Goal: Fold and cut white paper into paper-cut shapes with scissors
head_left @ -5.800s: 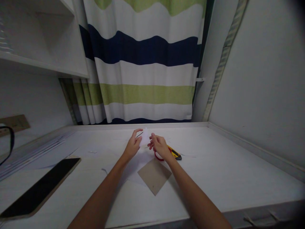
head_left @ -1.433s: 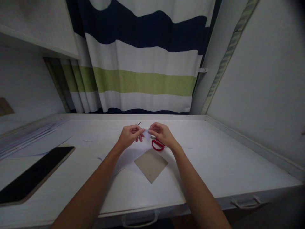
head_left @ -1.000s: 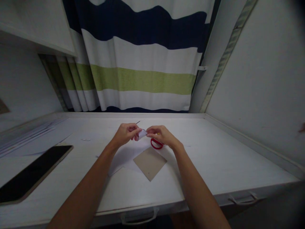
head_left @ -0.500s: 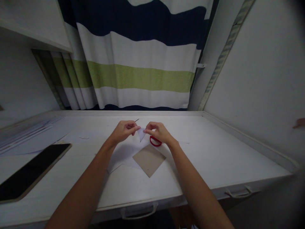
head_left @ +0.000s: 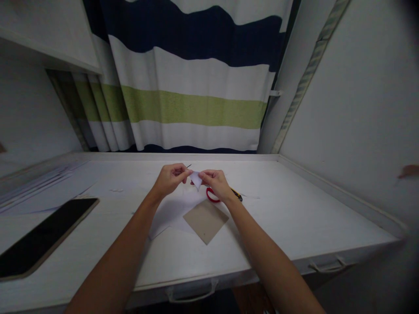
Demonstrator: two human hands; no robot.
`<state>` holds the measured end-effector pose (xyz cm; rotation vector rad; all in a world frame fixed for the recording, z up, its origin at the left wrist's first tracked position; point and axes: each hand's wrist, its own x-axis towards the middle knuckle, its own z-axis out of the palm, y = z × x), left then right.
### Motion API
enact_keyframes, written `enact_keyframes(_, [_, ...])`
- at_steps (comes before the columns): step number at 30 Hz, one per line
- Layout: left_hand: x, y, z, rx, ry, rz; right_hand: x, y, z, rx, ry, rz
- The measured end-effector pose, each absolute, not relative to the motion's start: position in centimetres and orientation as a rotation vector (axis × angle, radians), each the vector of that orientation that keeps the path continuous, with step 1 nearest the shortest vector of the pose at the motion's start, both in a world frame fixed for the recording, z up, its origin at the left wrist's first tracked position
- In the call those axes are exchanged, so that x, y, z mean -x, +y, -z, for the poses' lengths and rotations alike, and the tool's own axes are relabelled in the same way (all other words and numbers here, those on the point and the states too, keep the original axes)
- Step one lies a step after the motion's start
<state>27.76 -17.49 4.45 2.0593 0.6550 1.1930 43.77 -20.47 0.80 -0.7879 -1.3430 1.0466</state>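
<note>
A small white piece of paper (head_left: 197, 179), pointed at its lower end, is held above the desk between both hands. The fingers of my left hand (head_left: 173, 178) pinch its left corner, and a thin dark tip pokes out behind them. My right hand (head_left: 214, 181) grips the paper's right side between thumb and fingers. Below lies a square of brown-grey cardboard (head_left: 206, 221), over white paper (head_left: 166, 213). A red loop handle (head_left: 212, 195) shows beside my right wrist, the rest of it hidden. Past that wrist is a yellow and black tool (head_left: 236, 194), partly covered.
A dark phone or tablet (head_left: 49, 237) lies at the left of the white desk (head_left: 314, 218). Paper sheets (head_left: 42, 183) are stacked behind it, near small scraps (head_left: 116, 190). A striped curtain (head_left: 196, 107) hangs at the back, and a wall stands on the right.
The paper between my hands has turned slightly and shifted right. My right wrist has moved left, uncovering the yellow and black tool. My left hand stays nearly in place.
</note>
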Motion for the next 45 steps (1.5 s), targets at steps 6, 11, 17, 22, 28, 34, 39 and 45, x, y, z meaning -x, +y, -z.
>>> enact_keyframes(6, [-28.5, -17.6, -4.0, -1.909, 0.642, -1.216, -43.9, -20.2, -0.6, 0.776, -1.285, -1.129])
enact_keyframes(11, [-28.8, -17.2, -3.4, -1.784, 0.687, -1.221, -43.8, -20.3, -0.4, 0.829, -1.256, -1.331])
enact_keyframes(17, [-28.9, -17.4, -3.4, -1.732, 0.772, -1.180, -43.8, -20.7, -0.6, 0.895, -1.222, -1.371])
enact_keyframes(22, [-28.8, -17.2, -3.3, -1.705, 0.814, -1.168, -44.1, -21.0, -0.5, 0.849, -1.258, -1.505])
enact_keyframes(28, [-28.6, -16.9, -3.3, -1.686, 0.831, -1.166, -44.5, -21.0, -0.4, 0.863, -1.322, -1.544])
enact_keyframes(34, [-28.5, -16.6, -3.2, -1.650, 0.864, -1.209, -44.2, -21.1, -0.8, 0.925, -1.535, -1.348])
enact_keyframes(39, [-28.4, -16.3, -3.0, -1.635, 0.911, -1.230, -44.2, -21.0, -0.6, 1.212, -1.771, -0.971])
enact_keyframes(45, [-28.6, -15.7, -2.1, -1.681, 1.028, -1.237, -44.2, -20.4, 0.1, 1.558, -1.750, -0.498])
